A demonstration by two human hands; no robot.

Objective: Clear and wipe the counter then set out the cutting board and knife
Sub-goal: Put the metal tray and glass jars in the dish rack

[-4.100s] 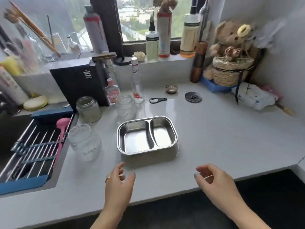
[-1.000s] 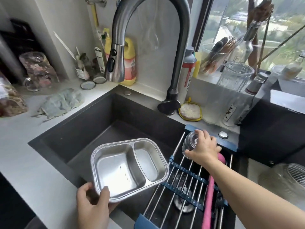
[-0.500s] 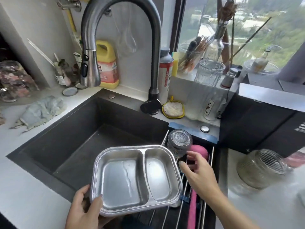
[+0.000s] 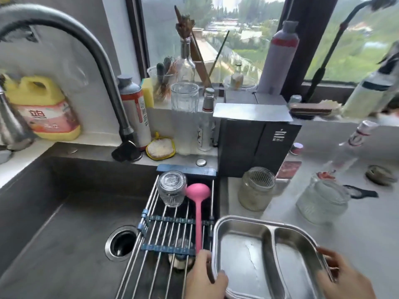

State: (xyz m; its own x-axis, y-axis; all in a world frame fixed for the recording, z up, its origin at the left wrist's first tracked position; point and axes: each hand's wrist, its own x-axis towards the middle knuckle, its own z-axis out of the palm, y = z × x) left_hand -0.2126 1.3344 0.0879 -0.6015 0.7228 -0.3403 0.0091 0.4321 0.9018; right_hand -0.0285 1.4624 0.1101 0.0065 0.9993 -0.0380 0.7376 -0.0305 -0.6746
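Observation:
A two-compartment steel tray (image 4: 267, 255) is held level at the counter's front, right of the sink rack. My left hand (image 4: 204, 279) grips its left rim, thumb inside. My right hand (image 4: 343, 277) holds its right rim. A clear glass jar (image 4: 172, 188) stands upside down on the roll-up drying rack (image 4: 164, 234) over the sink, beside a pink ladle (image 4: 198, 203). No cutting board or knife shows.
Two glass jars (image 4: 255, 187) (image 4: 321, 200) stand on the white counter (image 4: 367, 223) behind the tray. A black appliance (image 4: 254, 143) sits by the rack. The dark sink (image 4: 64, 212), faucet (image 4: 90, 50), bottles and sponge (image 4: 160, 148) line the left and back.
My right hand has let go of the glass jar, left upside down on the rack, and taken the tray's right rim. The tray has moved right from above the sink to the counter.

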